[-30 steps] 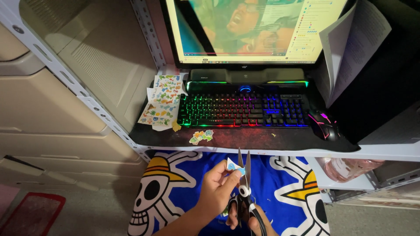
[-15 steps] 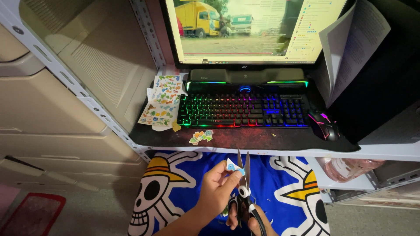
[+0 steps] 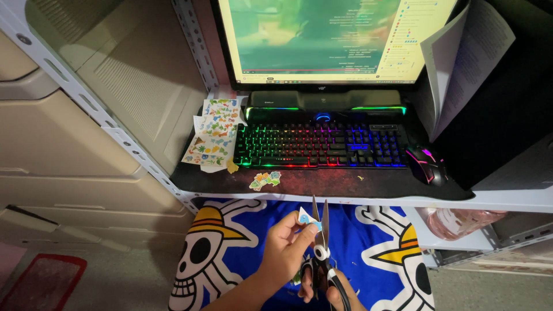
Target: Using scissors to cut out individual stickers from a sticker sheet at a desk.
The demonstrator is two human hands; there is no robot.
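Below the worktop edge, the left hand [image 3: 285,245] pinches a small blue-and-white paper cutout [image 3: 307,219] just left of the black-handled steel scissors [image 3: 320,242], blades pointing up at the rainbow-lit keyboard [image 3: 322,145]; right hand [image 3: 322,291] grips the scissor handles underneath.

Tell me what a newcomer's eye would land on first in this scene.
The rainbow-lit keyboard glows at the centre of the dark desk mat, under a bright monitor. Below the shelf edge, the left hand pinches a small paper cutout against the blades of scissors held by the right hand, over a blue skull-print cloth.
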